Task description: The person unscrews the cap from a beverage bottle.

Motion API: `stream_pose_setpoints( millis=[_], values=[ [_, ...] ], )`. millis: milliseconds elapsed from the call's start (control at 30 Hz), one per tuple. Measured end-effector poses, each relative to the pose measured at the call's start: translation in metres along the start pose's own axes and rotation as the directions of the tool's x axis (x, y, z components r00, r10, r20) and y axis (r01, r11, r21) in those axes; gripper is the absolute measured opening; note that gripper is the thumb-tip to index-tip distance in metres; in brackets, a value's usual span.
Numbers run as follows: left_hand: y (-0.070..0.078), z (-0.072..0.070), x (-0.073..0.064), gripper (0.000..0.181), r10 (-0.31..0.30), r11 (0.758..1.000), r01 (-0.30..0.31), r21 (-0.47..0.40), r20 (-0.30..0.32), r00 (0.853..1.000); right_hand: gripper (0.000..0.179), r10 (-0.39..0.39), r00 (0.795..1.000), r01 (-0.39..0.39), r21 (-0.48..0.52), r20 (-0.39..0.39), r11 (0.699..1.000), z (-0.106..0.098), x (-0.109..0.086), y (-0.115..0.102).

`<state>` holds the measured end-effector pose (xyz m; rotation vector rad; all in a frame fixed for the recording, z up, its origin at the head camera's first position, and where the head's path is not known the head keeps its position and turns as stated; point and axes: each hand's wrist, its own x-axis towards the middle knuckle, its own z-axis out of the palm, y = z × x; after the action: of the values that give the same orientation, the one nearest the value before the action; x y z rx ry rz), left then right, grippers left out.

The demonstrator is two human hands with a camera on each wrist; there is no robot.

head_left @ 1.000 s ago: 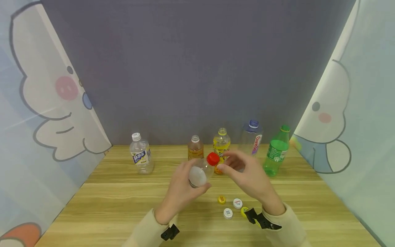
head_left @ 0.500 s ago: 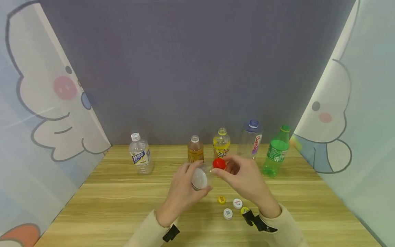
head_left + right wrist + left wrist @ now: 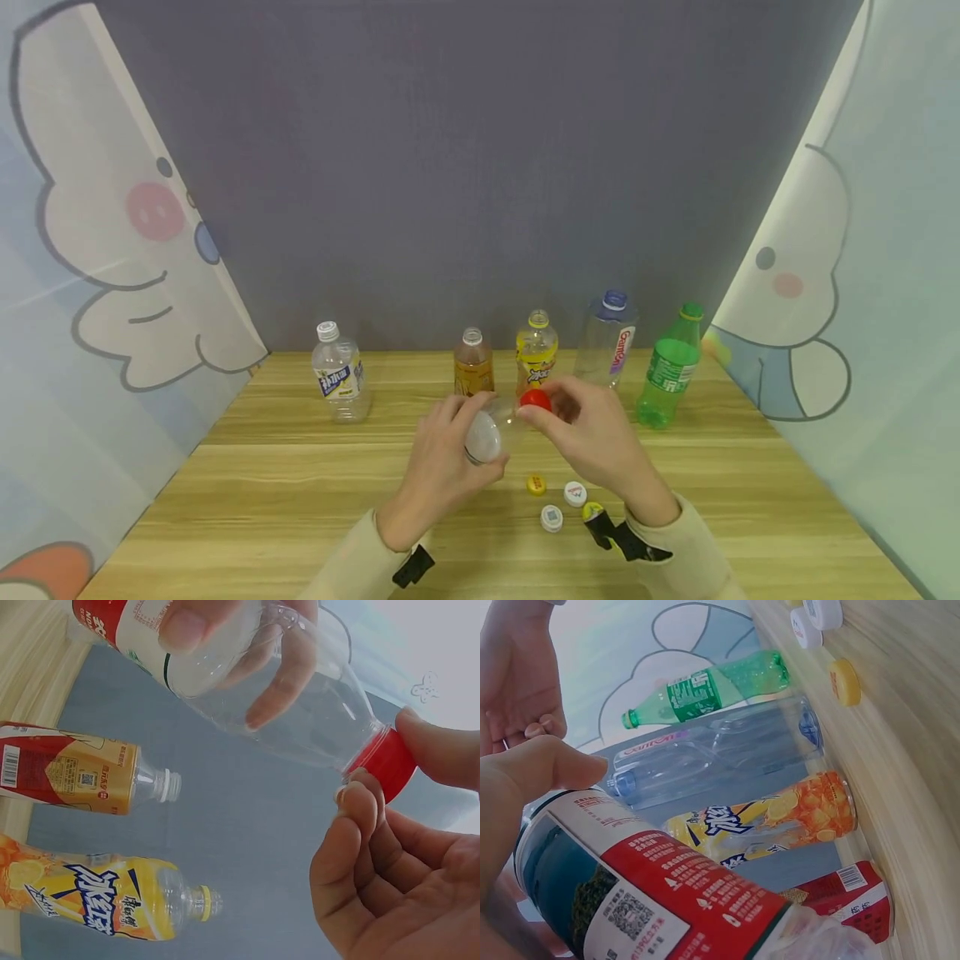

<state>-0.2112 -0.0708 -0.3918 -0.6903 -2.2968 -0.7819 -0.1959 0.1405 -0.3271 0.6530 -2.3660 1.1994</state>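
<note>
My left hand (image 3: 442, 458) grips a clear plastic bottle (image 3: 322, 712) around its body, tilted with its neck toward the right. A red label with a QR code shows on this bottle in the left wrist view. On the bottle's neck sits a red cap (image 3: 386, 765). The thumb and fingers of my right hand (image 3: 600, 433) pinch that cap from its sides. Below the hands on the table lie a yellow cap (image 3: 536, 484) and two white caps (image 3: 575, 493). Another yellow cap (image 3: 592, 510) is partly hidden by the right wrist strap.
Along the back stand a white-capped bottle (image 3: 339, 379), an uncapped red-and-gold-labelled bottle (image 3: 82, 769), an uncapped yellow-labelled bottle (image 3: 536, 358), a large clear bottle (image 3: 600, 342) and a green bottle (image 3: 670, 367). A grey panel (image 3: 480, 167) rises behind the wooden table (image 3: 285, 500).
The right hand has closed its fingers on the red cap, which was more exposed before. Bottle and cap have shifted slightly right and down, and the bottle has turned a little.
</note>
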Motion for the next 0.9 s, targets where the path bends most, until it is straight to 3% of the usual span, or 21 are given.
stream_pose_setpoints(
  millis=[133,300,633,733,900],
  values=[
    [-0.001,-0.002,0.000,0.075,0.014,1.000,-0.015,0.007,0.003,1.000,0.015,-0.028,1.000,0.028,0.013,0.001,1.000,0.000,0.000,0.003],
    [-0.004,-0.006,0.001,0.072,0.024,1.000,-0.023,-0.015,0.059,0.998,0.016,-0.108,0.993,0.107,0.027,0.044,0.994,0.000,0.000,0.008],
    [-0.007,-0.012,0.005,0.073,-0.005,0.999,0.011,-0.033,0.174,0.985,0.031,-0.281,0.947,0.286,-0.007,0.156,0.958,-0.011,0.002,0.015],
    [-0.007,-0.012,0.004,0.074,-0.012,1.000,0.017,-0.023,0.182,0.983,0.034,-0.250,0.954,0.257,-0.019,0.168,0.966,-0.011,0.002,0.017],
    [-0.009,-0.012,0.004,0.074,-0.023,1.000,0.021,0.015,0.162,0.986,0.024,-0.057,0.992,0.063,-0.049,0.109,0.997,-0.006,0.002,0.015]
  ],
)
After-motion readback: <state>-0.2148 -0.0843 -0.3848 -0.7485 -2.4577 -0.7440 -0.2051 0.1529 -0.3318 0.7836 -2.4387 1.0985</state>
